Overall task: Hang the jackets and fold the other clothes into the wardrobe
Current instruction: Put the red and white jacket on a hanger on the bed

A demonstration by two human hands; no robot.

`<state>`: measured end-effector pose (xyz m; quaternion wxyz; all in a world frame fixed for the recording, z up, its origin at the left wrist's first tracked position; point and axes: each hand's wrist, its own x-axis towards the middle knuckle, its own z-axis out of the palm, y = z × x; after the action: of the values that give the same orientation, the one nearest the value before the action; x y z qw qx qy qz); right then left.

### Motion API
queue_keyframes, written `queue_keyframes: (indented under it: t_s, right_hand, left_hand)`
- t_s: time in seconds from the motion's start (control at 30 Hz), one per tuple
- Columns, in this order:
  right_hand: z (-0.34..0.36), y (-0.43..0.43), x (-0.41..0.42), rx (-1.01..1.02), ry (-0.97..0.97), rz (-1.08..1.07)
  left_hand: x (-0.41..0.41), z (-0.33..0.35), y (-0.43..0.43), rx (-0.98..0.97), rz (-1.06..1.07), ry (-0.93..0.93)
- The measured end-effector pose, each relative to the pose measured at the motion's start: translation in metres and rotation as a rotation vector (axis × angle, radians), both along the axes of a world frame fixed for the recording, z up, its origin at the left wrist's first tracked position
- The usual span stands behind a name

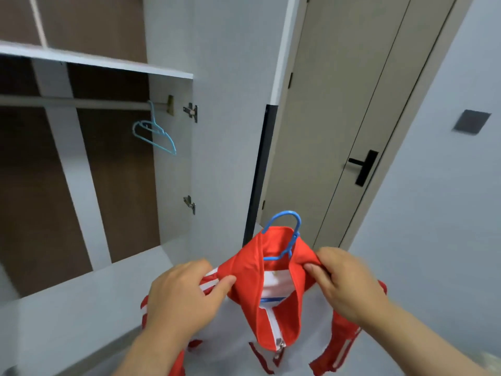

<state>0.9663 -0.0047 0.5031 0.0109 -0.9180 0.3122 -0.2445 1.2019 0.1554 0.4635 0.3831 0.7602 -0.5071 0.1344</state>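
Beside the wardrobe (168, 36), both hands' fingers (219, 283) pinch the red jacket's (271, 316) shoulders.

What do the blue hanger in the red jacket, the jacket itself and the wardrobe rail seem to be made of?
Hanger: probably plastic, smooth with a slight gloss along its curved hook. Jacket: a smooth synthetic-looking knit, faintly shiny, draping in soft folds; fibre unclear. Rail: likely metal, pale and satin, though blur leaves it open.

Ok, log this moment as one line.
left hand: grips jacket shoulder; right hand: grips jacket; hanger: inside jacket, hook out; rail: spare hanger
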Motion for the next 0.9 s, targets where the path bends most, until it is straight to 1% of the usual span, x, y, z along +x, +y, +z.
queue_keyframes:
  t_s: [0.2, 0.4, 0.5, 0.63, 0.7, 0.83, 0.9]
  right_hand:
    - [0.047, 0.007, 0.041, 0.138, 0.022, 0.091]
    - [0.082, 0.013, 0.101, 0.182, -0.043, 0.208]
    - [0.093, 0.012, 0.136, 0.189, -0.063, 0.279]
    - [0.104, -0.004, 0.187, 0.170, -0.077, 0.405]
    - [0.103, -0.019, 0.214, 0.167, -0.083, 0.445]
    - [0.098, -0.054, 0.271, 0.212, -0.145, 0.499]
    - [0.097, -0.069, 0.297, 0.267, -0.176, 0.511]
  left_hand:
    - [0.040, 0.054, 0.020, 0.018, 0.103, 0.023]
    - [0.087, 0.096, 0.042, 0.015, 0.217, -0.007]
    - [0.114, 0.105, 0.051, 0.062, 0.284, 0.033]
    - [0.152, 0.111, 0.051, 0.014, 0.352, 0.062]
    - [0.170, 0.112, 0.043, 0.032, 0.398, 0.087]
    - [0.207, 0.119, 0.015, 0.082, 0.466, 0.154]
    - [0.228, 0.123, 0.004, 0.068, 0.486, 0.188]
